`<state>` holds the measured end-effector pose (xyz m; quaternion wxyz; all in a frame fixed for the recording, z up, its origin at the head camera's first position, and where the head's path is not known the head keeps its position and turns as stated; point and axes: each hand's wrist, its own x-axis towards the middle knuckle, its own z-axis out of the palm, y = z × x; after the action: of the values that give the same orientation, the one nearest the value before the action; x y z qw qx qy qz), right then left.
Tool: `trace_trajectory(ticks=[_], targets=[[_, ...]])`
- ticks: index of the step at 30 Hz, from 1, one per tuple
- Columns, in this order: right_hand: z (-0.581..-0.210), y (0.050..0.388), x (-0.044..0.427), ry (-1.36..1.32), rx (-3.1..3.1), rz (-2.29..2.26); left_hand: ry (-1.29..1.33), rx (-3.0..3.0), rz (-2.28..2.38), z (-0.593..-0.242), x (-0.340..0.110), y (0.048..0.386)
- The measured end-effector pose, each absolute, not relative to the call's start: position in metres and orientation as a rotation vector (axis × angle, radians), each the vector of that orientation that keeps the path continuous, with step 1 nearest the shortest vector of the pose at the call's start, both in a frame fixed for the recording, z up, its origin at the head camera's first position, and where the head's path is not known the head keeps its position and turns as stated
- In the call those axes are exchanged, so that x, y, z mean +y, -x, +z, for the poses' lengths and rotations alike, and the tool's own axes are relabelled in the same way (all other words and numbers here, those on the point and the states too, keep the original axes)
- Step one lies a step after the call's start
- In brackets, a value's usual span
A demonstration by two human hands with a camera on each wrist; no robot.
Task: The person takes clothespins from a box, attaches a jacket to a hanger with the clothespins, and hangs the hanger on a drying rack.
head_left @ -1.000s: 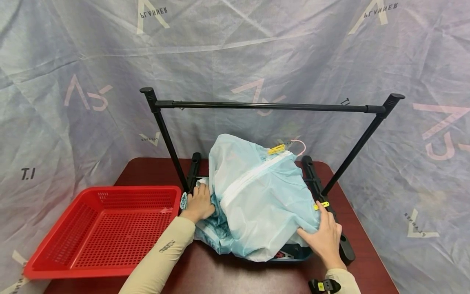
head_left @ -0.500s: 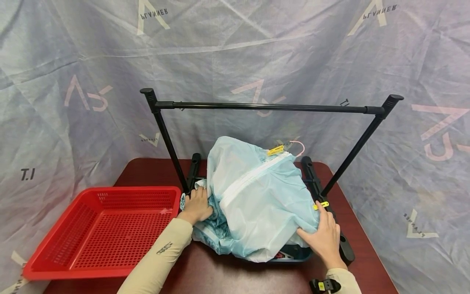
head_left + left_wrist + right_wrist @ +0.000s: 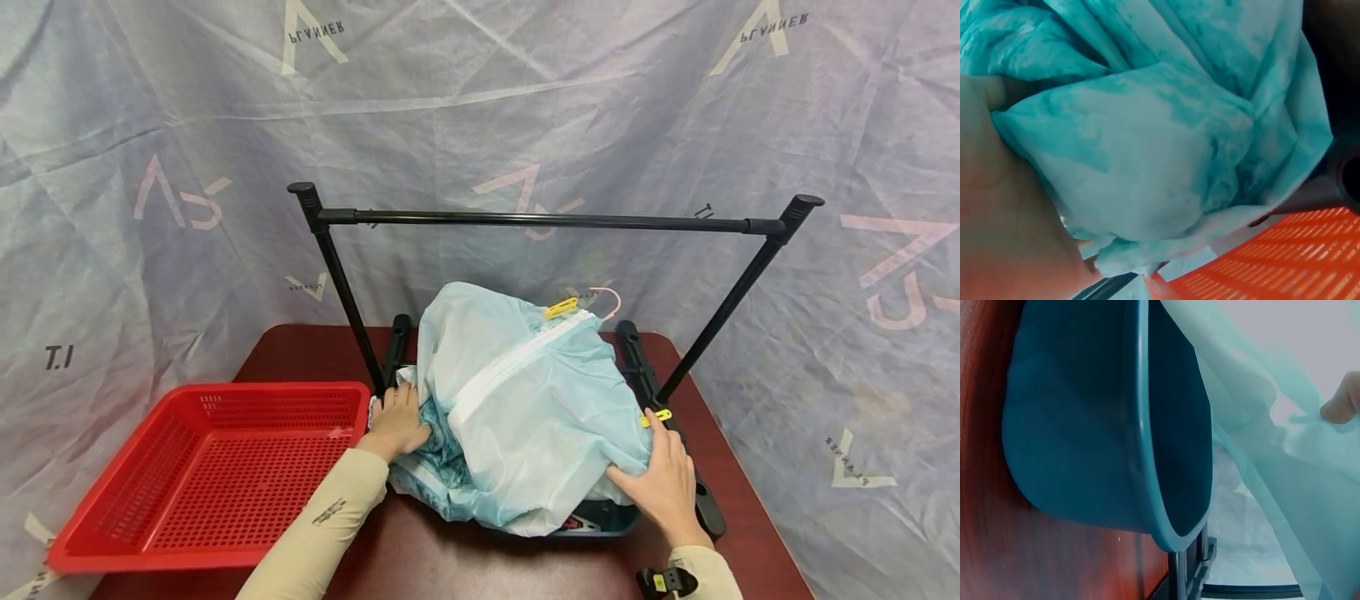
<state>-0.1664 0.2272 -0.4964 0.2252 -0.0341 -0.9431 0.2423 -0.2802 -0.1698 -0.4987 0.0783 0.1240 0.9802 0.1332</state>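
A thin light-blue garment (image 3: pixel 517 400) with a white zip strip lies heaped over a blue basin (image 3: pixel 1079 425). A pink hanger hook (image 3: pixel 613 302) sticks out at its top, beside a yellow clothespin (image 3: pixel 561 308). My left hand (image 3: pixel 396 423) rests with extended fingers on the blue mottled cloth at the left; the left wrist view shows its thumb partly under a fold. On the right side, my right hand (image 3: pixel 663 479) touches the garment with thumb and fingers spread. Its index fingertip is near a second yellow clothespin (image 3: pixel 656 418).
A red perforated basket (image 3: pixel 206 554) stands to the left on the dark red table (image 3: pixel 457 575). Behind and around the garment rises a black rack with a crossbar (image 3: pixel 532 220) and floor feet. A grey printed curtain (image 3: pixel 480 108) hangs behind.
My left hand has shifted slightly left with the mottled cloth edge, and the garment's upper left has sunk a little. The right hand stays in place.
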Motion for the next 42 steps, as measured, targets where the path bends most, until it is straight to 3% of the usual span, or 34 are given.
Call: trace_trajectory(ticks=[42], targets=[[-0.4960, 0.1741, 0.2361, -0.188, -2.495, 0.432, -0.357, 2.938, 0.358, -0.4937, -0.1795, 0.2749]])
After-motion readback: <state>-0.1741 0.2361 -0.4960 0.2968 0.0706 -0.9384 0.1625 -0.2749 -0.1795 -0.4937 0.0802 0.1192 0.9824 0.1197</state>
